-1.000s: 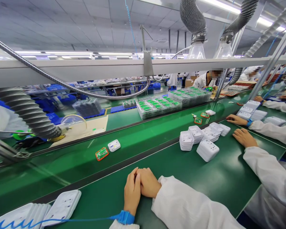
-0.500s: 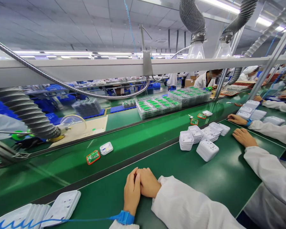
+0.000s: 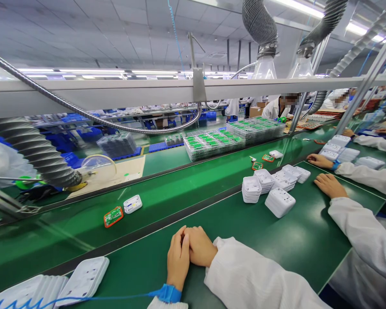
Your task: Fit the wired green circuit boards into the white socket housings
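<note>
Circuit board (image 3: 113,216) in its orange frame rides the conveyor belt (image 3: 186,184) beside a white housing (image 3: 132,204), off the tabletop's far edge. My left hand (image 3: 178,257) and right hand (image 3: 199,245) rest clasped, empty. I'd probably take the pair as it comes level.

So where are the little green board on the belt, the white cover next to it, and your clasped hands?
green board (image 3: 113,216), head view, middle of its top face
white cover (image 3: 132,204), head view, centre of its top
left hand (image 3: 178,257), head view, its back
right hand (image 3: 199,246), head view, its back
</note>
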`<state>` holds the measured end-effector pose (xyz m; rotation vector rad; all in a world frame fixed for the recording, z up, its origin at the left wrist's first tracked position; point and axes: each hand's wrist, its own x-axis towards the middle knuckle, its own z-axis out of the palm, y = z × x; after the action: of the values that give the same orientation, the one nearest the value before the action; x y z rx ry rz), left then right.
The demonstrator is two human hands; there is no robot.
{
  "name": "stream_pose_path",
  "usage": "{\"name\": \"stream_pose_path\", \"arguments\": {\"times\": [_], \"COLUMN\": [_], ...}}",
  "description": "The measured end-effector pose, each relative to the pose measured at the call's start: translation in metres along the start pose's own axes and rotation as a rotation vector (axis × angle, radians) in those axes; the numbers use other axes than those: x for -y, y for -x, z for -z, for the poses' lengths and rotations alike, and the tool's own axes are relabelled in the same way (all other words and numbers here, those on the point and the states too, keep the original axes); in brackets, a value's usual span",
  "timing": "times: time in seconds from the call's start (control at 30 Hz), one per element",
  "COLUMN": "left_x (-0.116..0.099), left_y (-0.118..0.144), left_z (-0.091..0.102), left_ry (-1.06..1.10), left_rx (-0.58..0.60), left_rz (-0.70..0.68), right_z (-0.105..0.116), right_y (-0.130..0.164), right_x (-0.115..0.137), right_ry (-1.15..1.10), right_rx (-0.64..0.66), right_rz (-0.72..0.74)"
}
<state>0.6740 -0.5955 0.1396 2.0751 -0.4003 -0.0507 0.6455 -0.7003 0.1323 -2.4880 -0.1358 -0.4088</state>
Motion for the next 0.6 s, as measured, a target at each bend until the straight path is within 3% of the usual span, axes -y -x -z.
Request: {"name": "stream_pose_path", "arguments": {"times": [0.6], "left_x": [0.0031], "left_y": [-0.0003], "left_z": [-0.0009], "left_ry": [0.006], "left_rx": [-0.005], "left_rz": [-0.008], "right_z": [-0.0013], "right_y": [-0.0007], "right_x": [-0.0013], "right_ry": [-0.001], "right_rx": [-0.009], "right_rz": [0.004]}}
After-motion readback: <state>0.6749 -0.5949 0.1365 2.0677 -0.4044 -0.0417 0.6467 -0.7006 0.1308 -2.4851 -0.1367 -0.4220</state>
